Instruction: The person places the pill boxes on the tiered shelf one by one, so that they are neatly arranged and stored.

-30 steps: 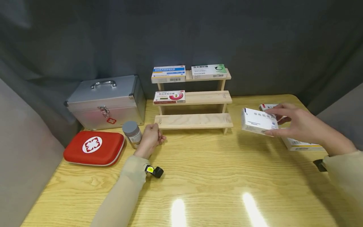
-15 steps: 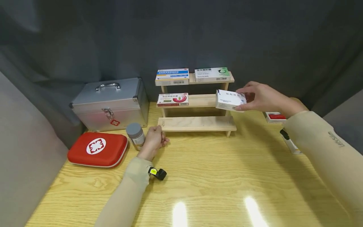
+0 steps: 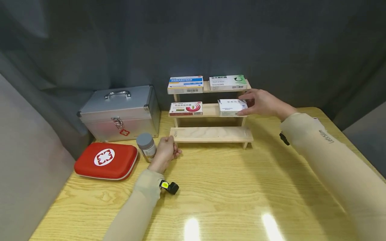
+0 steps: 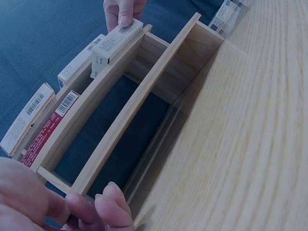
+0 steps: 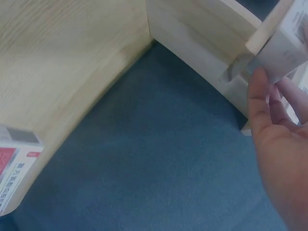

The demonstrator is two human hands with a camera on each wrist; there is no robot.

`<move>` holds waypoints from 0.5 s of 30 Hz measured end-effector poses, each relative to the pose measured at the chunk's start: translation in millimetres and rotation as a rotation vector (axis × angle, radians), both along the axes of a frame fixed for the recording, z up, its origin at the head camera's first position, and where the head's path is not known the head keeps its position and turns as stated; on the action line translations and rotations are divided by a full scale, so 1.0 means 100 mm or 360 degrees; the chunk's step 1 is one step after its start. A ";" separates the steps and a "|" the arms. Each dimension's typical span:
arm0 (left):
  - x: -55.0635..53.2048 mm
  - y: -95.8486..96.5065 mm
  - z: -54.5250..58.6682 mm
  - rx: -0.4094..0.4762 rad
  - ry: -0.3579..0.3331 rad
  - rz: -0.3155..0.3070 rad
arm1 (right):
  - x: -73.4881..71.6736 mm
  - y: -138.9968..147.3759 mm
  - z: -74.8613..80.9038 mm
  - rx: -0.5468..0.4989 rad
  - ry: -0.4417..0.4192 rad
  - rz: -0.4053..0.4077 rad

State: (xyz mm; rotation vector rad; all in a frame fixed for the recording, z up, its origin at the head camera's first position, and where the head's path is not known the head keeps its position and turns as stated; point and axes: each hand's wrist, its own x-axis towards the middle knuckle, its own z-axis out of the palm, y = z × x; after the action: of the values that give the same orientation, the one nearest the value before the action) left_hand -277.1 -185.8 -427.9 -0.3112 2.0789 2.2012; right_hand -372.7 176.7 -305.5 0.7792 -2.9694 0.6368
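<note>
A three-step wooden rack (image 3: 211, 134) stands at the middle back of the table. My right hand (image 3: 263, 104) pinches a white medicine box (image 3: 231, 107) by its right end, at the right of the middle step. In the left wrist view that medicine box (image 4: 115, 44) overlaps the step's edge, thumb on top. My left hand (image 3: 166, 149) grips the left end of the lowest step, its fingers (image 4: 113, 204) curled at the board's end. A red-and-white medicine box (image 3: 185, 108) lies on the middle step's left. The top step bears a blue-and-white box (image 3: 185, 84) and a green-and-white box (image 3: 228, 82).
Left of the rack are a grey-lidded bottle (image 3: 146, 146), a silver metal case (image 3: 119, 113) and a red first-aid pouch (image 3: 105, 161). In the right wrist view, another medicine box (image 5: 17, 166) lies near the table's edge. A dark curtain (image 3: 193, 36) hangs behind.
My right hand has carried the white medicine box leftward from above the table's right side to the middle step. The left hand keeps its hold on the rack; the head view has shifted slightly.
</note>
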 end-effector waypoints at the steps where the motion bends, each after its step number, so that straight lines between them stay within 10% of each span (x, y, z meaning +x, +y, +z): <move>1: 0.00 0.00 0.00 0.0003 0.0001 -0.0004 | -0.01 0.00 -0.01 -0.0005 0.0001 0.0005; 15: 0.03 0.01 0.01 -0.0003 0.0006 -0.0016 | 0.00 -0.06 -0.10 -0.0054 0.0050 -0.0047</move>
State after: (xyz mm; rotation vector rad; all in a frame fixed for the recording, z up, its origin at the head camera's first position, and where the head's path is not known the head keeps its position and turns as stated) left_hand -273.9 -185.2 -426.5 -0.2962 2.0804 2.1959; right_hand -373.0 170.2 -316.0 0.7345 -2.9278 0.6656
